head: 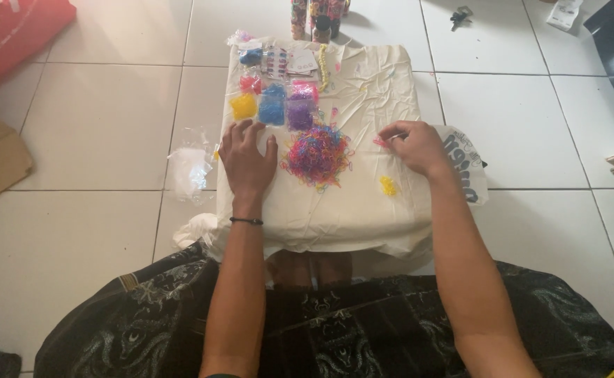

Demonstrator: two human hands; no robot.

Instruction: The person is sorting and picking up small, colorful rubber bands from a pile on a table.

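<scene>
Rubber bands [316, 155], a mixed-colour loose heap, sit mid-cloth on a cream cloth [363, 210] spread over white floor tiles [97, 126], between both hands. Left hand [247, 159] lies flat, fingers spread, palm down on the cloth just left of the heap, holding nothing. Right hand [413, 145] curls, fingertips pinching a small pink band [380, 142] (tiny, hard to confirm). Yellow bands [388, 185] lie near the right wrist. Sorted bags [273, 105] of yellow, blue, purple bands sit beyond the heap.
</scene>
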